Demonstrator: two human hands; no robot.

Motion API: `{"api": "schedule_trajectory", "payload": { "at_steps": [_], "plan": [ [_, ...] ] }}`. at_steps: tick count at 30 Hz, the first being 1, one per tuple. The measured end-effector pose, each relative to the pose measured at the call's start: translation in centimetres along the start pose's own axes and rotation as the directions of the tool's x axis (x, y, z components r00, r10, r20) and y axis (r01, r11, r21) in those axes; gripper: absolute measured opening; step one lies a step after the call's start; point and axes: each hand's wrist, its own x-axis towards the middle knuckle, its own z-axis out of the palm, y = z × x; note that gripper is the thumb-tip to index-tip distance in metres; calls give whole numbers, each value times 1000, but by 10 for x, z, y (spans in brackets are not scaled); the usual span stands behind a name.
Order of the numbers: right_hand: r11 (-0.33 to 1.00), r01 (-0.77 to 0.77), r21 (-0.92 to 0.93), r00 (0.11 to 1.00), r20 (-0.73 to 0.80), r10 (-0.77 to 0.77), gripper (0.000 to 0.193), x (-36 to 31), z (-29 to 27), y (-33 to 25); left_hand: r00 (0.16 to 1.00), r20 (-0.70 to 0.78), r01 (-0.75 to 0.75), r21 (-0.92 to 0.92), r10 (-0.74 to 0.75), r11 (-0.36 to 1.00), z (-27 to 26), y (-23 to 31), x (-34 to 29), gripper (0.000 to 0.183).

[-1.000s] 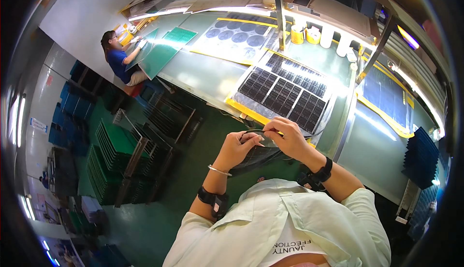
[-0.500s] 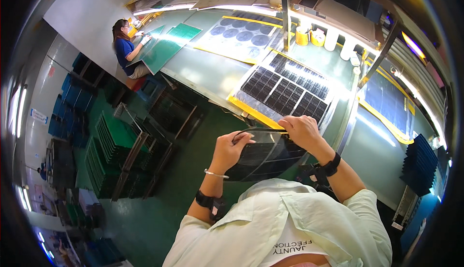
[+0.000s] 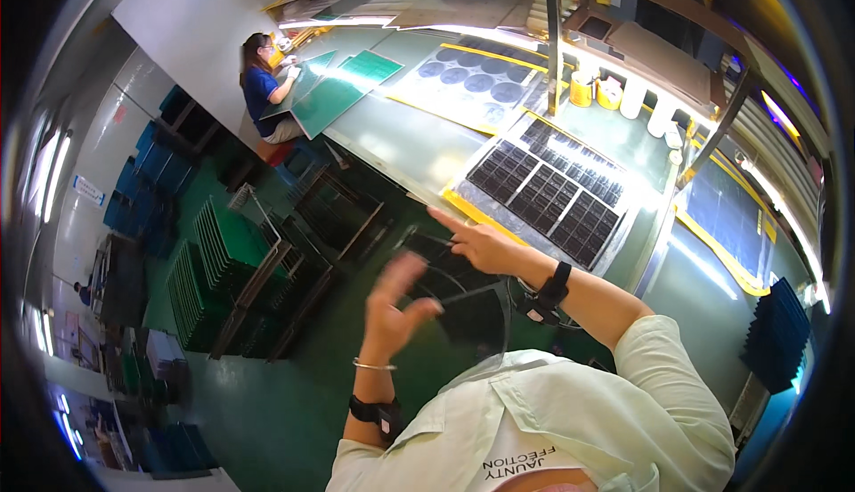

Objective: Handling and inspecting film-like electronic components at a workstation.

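Between and below my hands is a dark see-through sheet (image 3: 472,318) with pale lines and a curved, glossy edge. My left hand (image 3: 390,309) is to the left of the sheet, blurred, its thumb and fingers apart and nothing in it. My right hand (image 3: 488,247) reaches over the sheet's upper edge near the table front, its index finger stretched out. Whether it touches the sheet is unclear. Just beyond it, a dark gridded panel (image 3: 548,194) lies on the table, with a yellow strip (image 3: 481,216) along its near side.
The long pale table (image 3: 356,131) carries a film sheet with dark circles (image 3: 472,78) and a bluish sheet (image 3: 726,211). A person (image 3: 265,91) sits at the far left by green boards (image 3: 347,91). Racks of green panels (image 3: 227,260) stand on the left; a metal post (image 3: 554,47) rises behind.
Both hands were at the sheet's upper edge. My left hand has come off it and moved left and down; my right hand has shifted left. The sheet hangs lower and farther left.
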Motion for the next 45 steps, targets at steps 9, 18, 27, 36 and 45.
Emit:
{"api": "schedule_trajectory", "payload": {
  "at_steps": [9, 18, 27, 36, 45],
  "plan": [
    [901, 433, 21, 898, -99, -429, 18, -23, 22, -30, 976, 3, 216, 47, -217, 975, -1, 3, 3, 16],
    [944, 328, 10, 894, -326, -307, 7, -41, 24, -36, 985, -48, 158, -161, -168, 974, 28, -12, 8, 20],
    [945, 309, -111, 881, -341, -328, 4, -37, 26, -24, 972, -188, 152, 52, -140, 987, 51, -26, 11, 19],
    [956, 275, 100, 935, -257, -243, 16, -41, 20, -27, 974, -25, 207, -310, -226, 928, 44, -41, 18, 18],
    [832, 382, -401, 727, -425, -539, 10, -41, 21, -27, 991, 2, 132, -22, -132, 991, 74, -27, 11, 17]
  ]
}}
